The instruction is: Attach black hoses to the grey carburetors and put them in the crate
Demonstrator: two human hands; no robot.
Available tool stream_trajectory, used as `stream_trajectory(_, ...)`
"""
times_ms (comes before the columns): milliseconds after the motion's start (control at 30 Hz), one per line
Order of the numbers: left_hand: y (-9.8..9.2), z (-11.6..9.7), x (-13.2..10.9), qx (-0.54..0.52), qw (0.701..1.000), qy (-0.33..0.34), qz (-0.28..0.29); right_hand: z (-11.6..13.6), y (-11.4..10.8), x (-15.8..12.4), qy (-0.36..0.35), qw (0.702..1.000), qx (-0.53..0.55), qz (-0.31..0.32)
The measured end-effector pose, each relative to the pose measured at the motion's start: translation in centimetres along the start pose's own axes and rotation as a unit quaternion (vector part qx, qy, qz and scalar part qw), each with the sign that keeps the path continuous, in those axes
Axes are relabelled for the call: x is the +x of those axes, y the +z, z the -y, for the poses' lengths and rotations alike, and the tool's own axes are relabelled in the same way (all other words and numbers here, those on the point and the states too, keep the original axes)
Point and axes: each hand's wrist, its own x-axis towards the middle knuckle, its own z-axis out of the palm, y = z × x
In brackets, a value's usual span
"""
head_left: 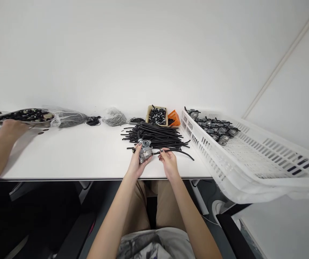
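Note:
My left hand (pixel 136 158) is closed around a silver metal carburetor (pixel 146 151), held just above the front part of the white table. To its right, my right hand (pixel 168 160) pinches a black rubber hose (pixel 183 151) near one end. The hose's near end points at the lower side of the carburetor; whether it is pushed on there I cannot tell. Its free end curves off to the right. Directly behind both hands lies a loose pile of similar black hoses (pixel 157 134).
A white perforated crate (pixel 251 158) holding several carburetors (pixel 219 129) stands on the right. Behind the hoses are a beige basket (pixel 147 114) of small parts and an orange basket (pixel 174 117). Plastic bags (pixel 114 117) line the back. At left, a co-worker's hand (pixel 11 130) reaches near a metal tray (pixel 40 124).

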Motion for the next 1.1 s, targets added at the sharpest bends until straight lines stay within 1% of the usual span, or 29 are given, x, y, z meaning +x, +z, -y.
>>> stream_trajectory(133, 0.00, 0.20, -0.17, 0.044, 0.998, 0.024, 0.025, 0.00, 0.02, -0.17, 0.001, 0.999, -0.036, 0.036)
stream_trajectory(233, 0.01, 0.13, -0.30, 0.054, 0.998, 0.015, 0.040, 0.21, 0.13, -0.29, 0.005, 0.999, -0.029, 0.043)
stream_trajectory(433, -0.03, 0.04, -0.19, 0.046, 0.998, 0.004, 0.030, 0.48, 0.21, -0.31, 0.010, 1.000, -0.009, 0.024)
stream_trajectory(767, 0.20, 0.07, -0.37, 0.064, 0.997, 0.014, 0.029, 0.10, 0.11, -0.10, 0.007, 0.999, -0.021, 0.048)
stream_trajectory(967, 0.25, 0.15, -0.41, 0.076, 0.996, 0.021, 0.045, 0.30, 0.10, -0.20, 0.012, 0.998, -0.023, 0.051)
stream_trajectory(1100, 0.26, 0.28, -0.47, 0.094, 0.993, 0.034, 0.069, 0.18, 0.33, -0.47, 0.016, 0.993, -0.072, 0.092)
